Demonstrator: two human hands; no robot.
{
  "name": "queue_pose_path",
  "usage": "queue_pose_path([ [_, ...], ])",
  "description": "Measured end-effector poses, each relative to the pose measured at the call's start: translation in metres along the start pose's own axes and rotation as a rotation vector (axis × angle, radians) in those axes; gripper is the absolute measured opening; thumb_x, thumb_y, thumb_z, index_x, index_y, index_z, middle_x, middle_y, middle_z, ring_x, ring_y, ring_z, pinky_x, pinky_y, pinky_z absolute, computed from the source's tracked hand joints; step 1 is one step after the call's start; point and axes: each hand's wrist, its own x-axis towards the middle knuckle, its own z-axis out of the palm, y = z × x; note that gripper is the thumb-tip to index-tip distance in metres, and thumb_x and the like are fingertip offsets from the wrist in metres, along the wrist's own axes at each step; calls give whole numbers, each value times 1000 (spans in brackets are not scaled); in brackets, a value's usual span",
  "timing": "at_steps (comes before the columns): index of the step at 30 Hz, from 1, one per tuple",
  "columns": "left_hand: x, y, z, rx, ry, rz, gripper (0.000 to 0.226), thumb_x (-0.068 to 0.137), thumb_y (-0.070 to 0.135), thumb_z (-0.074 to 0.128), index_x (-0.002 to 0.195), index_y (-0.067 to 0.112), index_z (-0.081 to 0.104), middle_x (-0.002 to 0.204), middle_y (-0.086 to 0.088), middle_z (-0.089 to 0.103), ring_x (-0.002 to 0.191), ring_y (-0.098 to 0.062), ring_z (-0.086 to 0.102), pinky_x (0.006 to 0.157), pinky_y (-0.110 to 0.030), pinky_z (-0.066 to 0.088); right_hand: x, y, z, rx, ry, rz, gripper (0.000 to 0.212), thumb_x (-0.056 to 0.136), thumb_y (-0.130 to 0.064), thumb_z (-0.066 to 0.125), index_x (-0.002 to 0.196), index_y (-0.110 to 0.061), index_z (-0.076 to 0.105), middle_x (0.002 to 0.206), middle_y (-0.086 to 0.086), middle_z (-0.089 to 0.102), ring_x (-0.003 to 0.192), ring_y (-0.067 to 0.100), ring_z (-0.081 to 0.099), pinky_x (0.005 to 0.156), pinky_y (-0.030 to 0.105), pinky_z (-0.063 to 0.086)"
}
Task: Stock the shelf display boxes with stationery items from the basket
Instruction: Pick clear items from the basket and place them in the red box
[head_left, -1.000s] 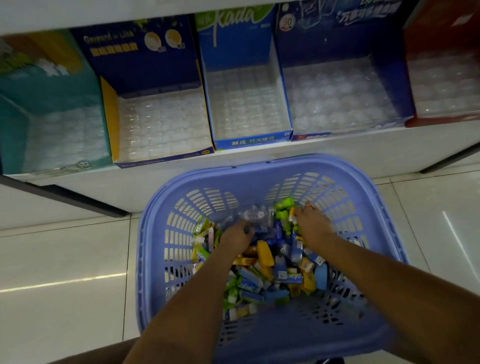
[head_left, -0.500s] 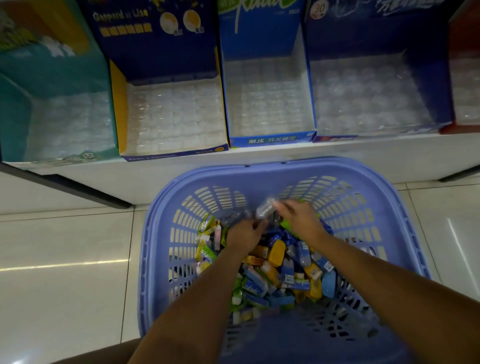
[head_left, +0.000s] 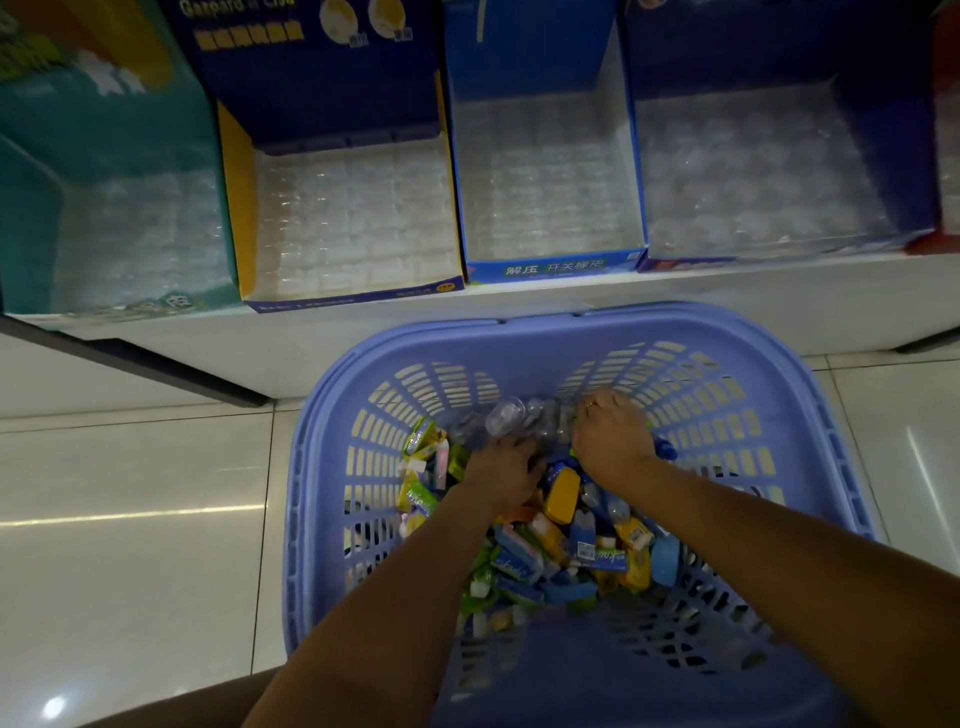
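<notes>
A lilac plastic basket (head_left: 779, 395) stands on the floor below the shelf, holding a pile of small stationery items (head_left: 566, 540) in blue, yellow and green wrappers, with clear plastic pieces (head_left: 514, 415) at the far end. My left hand (head_left: 501, 467) is down in the pile beside the clear pieces, fingers curled round items. My right hand (head_left: 613, 441) lies knuckles up close to its right, fingers curled down into the pile; the fingertips are hidden. On the shelf above stand the display boxes: navy and yellow (head_left: 353, 234), blue (head_left: 550, 182) and dark blue (head_left: 763, 171), each lined with a clear tray.
A teal box (head_left: 119, 234) stands at the shelf's left end and a red box (head_left: 948, 156) at the right edge. The white shelf front (head_left: 519, 306) runs just past the basket's far rim. Glossy floor tiles (head_left: 130, 519) lie to the left.
My right hand, which had lifted a clear piece, has dropped back onto the pile. The left hand has shifted slightly among the items. The view has moved closer to the shelf.
</notes>
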Motion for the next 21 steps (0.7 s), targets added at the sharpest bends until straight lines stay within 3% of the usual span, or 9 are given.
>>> queue_pose_path([
  [3, 2, 5, -5, 22, -69, -33, 46, 101, 46, 26, 130, 16, 45, 126, -16, 52, 110, -36, 49, 89, -48, 44, 9, 12, 1, 194, -18, 34, 37, 98, -35, 33, 125, -12, 43, 124, 14, 54, 114, 31, 47, 83, 37, 45],
  [6, 9, 9, -12, -104, -191, -55, 53, 100, 53, 25, 137, 20, 42, 111, -14, 61, 96, -32, 56, 77, -38, 45, 18, 21, 2, 231, -48, -11, 48, 98, -48, 29, 129, -14, 44, 123, 14, 58, 111, 31, 53, 86, 37, 48],
  [9, 14, 10, -16, -138, -269, -79, 66, 95, 63, 25, 146, 22, 31, 132, -11, 55, 113, -29, 55, 93, -42, 45, 24, 26, 1, 285, -54, -44, 49, 97, -49, 31, 124, -13, 52, 119, 16, 62, 106, 31, 57, 83, 36, 48],
  [11, 15, 8, -17, -180, -308, -129, 73, 91, 70, 25, 146, 22, 31, 141, -9, 48, 119, -28, 52, 96, -40, 43, 28, 32, -4, 339, -167, -31, 50, 98, -50, 29, 114, -14, 59, 117, 13, 64, 103, 29, 58, 80, 33, 46],
  [14, 16, 10, -16, -480, -350, -231, 61, 90, 69, 29, 133, 30, 48, 124, -8, 58, 95, -20, 58, 89, -41, 45, 27, 41, -13, 585, -399, 67, 50, 98, -51, 33, 132, -20, 53, 140, 10, 49, 121, 27, 49, 98, 33, 39],
  [16, 16, 16, -14, -664, -394, -264, 59, 88, 71, 34, 130, 33, 49, 127, -2, 55, 101, -20, 57, 87, -39, 44, 20, 43, -18, 845, -509, 93, 50, 96, -51, 38, 138, -24, 45, 145, 3, 42, 127, 23, 44, 105, 33, 36],
  [17, 14, 18, -15, -701, -427, -260, 65, 85, 74, 36, 134, 32, 46, 130, 0, 53, 102, -19, 56, 83, -35, 43, 16, 41, -18, 952, -565, 102, 48, 96, -50, 40, 136, -24, 46, 140, -1, 45, 123, 19, 45, 104, 31, 36],
  [19, 6, 22, -19, -705, -465, -239, 65, 83, 76, 39, 127, 30, 51, 117, 2, 57, 90, -15, 57, 76, -32, 46, 8, 35, -23, 1027, -626, 104, 41, 96, -46, 43, 124, -19, 56, 117, -3, 53, 107, 12, 50, 91, 23, 39],
  [21, -9, 25, -24, -622, -435, -180, 57, 86, 72, 38, 119, 30, 57, 111, -1, 61, 92, -18, 59, 85, -37, 48, 0, 26, -30, 1075, -629, 85, 29, 96, -36, 46, 101, -15, 64, 101, -2, 57, 91, 9, 56, 82, 20, 44],
])
